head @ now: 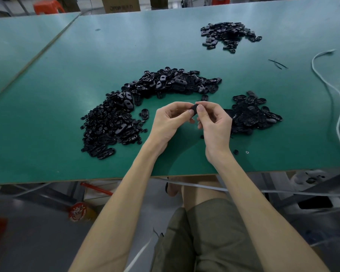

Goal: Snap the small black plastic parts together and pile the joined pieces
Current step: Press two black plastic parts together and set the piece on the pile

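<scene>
The left hand (168, 122) and right hand (214, 125) both pinch one small matte black plastic part (193, 111) at the fingertips. Fingers hide most of it, so its long axis cannot be told.

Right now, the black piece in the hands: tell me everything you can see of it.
The black piece is small, dark, plastic by its look, mostly hidden by fingertips. The left hand and right hand both pinch it above the green table, near the big curved pile. Whether it is snapped together cannot be told.
</scene>
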A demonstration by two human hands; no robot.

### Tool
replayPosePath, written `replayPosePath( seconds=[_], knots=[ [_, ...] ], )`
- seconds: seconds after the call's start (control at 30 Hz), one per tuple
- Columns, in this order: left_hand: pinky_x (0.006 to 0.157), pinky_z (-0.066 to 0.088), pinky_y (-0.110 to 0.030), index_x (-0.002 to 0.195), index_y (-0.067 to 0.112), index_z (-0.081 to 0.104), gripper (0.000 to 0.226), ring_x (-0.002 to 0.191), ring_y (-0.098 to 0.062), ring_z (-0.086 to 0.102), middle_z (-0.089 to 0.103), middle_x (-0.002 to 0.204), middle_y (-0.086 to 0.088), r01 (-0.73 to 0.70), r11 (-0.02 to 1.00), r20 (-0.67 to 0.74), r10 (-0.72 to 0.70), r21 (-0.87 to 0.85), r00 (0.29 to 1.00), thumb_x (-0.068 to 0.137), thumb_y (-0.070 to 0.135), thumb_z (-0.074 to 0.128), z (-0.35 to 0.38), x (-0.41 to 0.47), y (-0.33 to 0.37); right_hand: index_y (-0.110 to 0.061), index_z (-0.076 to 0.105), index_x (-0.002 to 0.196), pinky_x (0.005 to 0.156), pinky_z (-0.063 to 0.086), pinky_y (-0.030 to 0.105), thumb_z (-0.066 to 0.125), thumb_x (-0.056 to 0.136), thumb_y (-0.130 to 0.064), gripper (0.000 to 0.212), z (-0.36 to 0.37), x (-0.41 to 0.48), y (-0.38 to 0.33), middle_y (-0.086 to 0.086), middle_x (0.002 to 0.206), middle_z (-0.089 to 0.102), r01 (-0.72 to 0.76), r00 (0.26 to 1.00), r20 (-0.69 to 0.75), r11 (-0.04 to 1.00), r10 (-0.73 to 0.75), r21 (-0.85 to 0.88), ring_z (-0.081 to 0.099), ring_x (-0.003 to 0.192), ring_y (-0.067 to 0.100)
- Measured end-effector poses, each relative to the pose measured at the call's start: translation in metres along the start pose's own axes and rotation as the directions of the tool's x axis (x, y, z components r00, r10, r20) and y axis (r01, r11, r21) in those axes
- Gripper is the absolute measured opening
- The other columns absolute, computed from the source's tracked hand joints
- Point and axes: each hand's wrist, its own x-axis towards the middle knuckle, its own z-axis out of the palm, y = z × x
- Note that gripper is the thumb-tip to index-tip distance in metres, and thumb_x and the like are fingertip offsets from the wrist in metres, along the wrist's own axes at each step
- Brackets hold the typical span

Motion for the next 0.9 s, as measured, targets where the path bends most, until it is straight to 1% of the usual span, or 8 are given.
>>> replayPosePath(
  seconds=[0.13, 0.2, 0.3, 0.43, 0.5, 0.6, 0.73, 0.9],
  knots=[
    [0.084, 0.054, -0.022, 0.103, 0.006, 0.075, 0.011, 0.088, -0.018, 0.075, 0.078, 0.094, -0.008, 0.005, 1.000, -0.024, -0.005, -0.005, 1.000, 0.093, 0.001, 0.071, 0.0008, -0.0004, 0.0000, -0.023, 0.075, 0.098, 0.061, 0.050, 0.019, 0.069, 0.098, -0.011, 0.013, 0.0005, 0.0001, 0.0015, -0.010, 0.086, 0.076, 0.004, 1.000, 0.023, 1.000, -0.004, 0.007, 0.069, 0.080, 0.007],
    [0.084, 0.054, -0.022, 0.104, 0.004, 0.074, 0.013, 0.089, -0.017, 0.074, 0.078, 0.094, -0.009, 0.009, 1.000, -0.031, -0.009, 0.000, 0.999, 0.093, -0.002, 0.069, 0.0014, -0.0005, -0.0005, -0.023, 0.073, 0.100, 0.063, 0.051, 0.020, 0.071, 0.097, -0.012, 0.012, 0.0003, 0.0002, 0.0021, -0.010, 0.088, 0.076, -0.001, 1.000, 0.031, 1.000, 0.001, 0.013, 0.069, 0.083, 0.006],
    [0.083, 0.053, -0.018, 0.107, 0.001, 0.074, 0.017, 0.088, -0.013, 0.075, 0.078, 0.096, -0.005, 0.001, 1.000, -0.059, 0.000, 0.004, 0.998, 0.093, -0.006, 0.066, 0.0013, -0.0005, -0.0004, -0.025, 0.071, 0.101, 0.063, 0.051, 0.022, 0.073, 0.095, -0.012, 0.015, 0.0003, 0.0006, 0.0028, -0.010, 0.089, 0.074, -0.012, 0.999, 0.034, 1.000, 0.011, 0.025, 0.069, 0.086, 0.010],
    [0.081, 0.053, -0.016, 0.109, 0.004, 0.075, 0.021, 0.088, -0.012, 0.075, 0.079, 0.098, -0.004, 0.010, 1.000, -0.061, -0.010, -0.002, 0.998, 0.093, -0.006, 0.067, 0.0014, -0.0008, -0.0003, -0.026, 0.071, 0.099, 0.065, 0.051, 0.023, 0.073, 0.094, -0.010, 0.017, 0.0002, 0.0011, 0.0039, -0.010, 0.090, 0.072, -0.006, 1.000, 0.027, 1.000, 0.006, 0.015, 0.067, 0.085, 0.009],
    [0.080, 0.053, -0.016, 0.109, 0.003, 0.075, 0.021, 0.087, -0.011, 0.075, 0.080, 0.097, -0.003, 0.010, 1.000, -0.068, -0.009, 0.005, 0.998, 0.092, -0.006, 0.067, 0.0016, -0.0006, -0.0008, -0.026, 0.071, 0.099, 0.069, 0.051, 0.024, 0.074, 0.093, -0.009, 0.018, 0.0000, 0.0014, 0.0047, -0.010, 0.090, 0.072, -0.003, 1.000, 0.027, 1.000, 0.003, 0.013, 0.066, 0.086, 0.007],
    [0.079, 0.054, -0.017, 0.104, 0.004, 0.076, 0.020, 0.084, -0.011, 0.075, 0.079, 0.093, -0.002, -0.002, 1.000, -0.088, 0.004, 0.022, 0.996, 0.091, -0.008, 0.067, 0.0020, -0.0007, -0.0004, -0.023, 0.072, 0.100, 0.076, 0.052, 0.028, 0.073, 0.093, -0.006, 0.018, -0.0001, 0.0018, 0.0058, -0.003, 0.093, 0.072, -0.004, 0.999, 0.043, 1.000, 0.003, 0.010, 0.067, 0.087, 0.010],
    [0.079, 0.054, -0.017, 0.101, 0.003, 0.076, 0.019, 0.080, -0.011, 0.073, 0.079, 0.091, -0.002, -0.012, 0.999, -0.091, 0.015, 0.030, 0.996, 0.090, -0.010, 0.066, 0.0023, -0.0017, 0.0008, -0.020, 0.072, 0.099, 0.074, 0.051, 0.027, 0.074, 0.092, -0.005, 0.017, -0.0001, 0.0022, 0.0060, -0.003, 0.092, 0.072, -0.015, 0.999, 0.045, 1.000, 0.014, 0.016, 0.068, 0.081, 0.008],
    [0.080, 0.055, -0.020, 0.102, 0.002, 0.076, 0.018, 0.082, -0.014, 0.074, 0.079, 0.093, -0.005, -0.009, 1.000, -0.091, 0.012, 0.025, 0.996, 0.090, -0.009, 0.067, 0.0017, -0.0015, -0.0001, -0.020, 0.071, 0.098, 0.073, 0.051, 0.027, 0.073, 0.092, -0.003, 0.018, 0.0008, 0.0019, 0.0062, -0.002, 0.093, 0.072, -0.021, 0.999, 0.041, 1.000, 0.021, 0.019, 0.068, 0.082, 0.010]
  ],
)
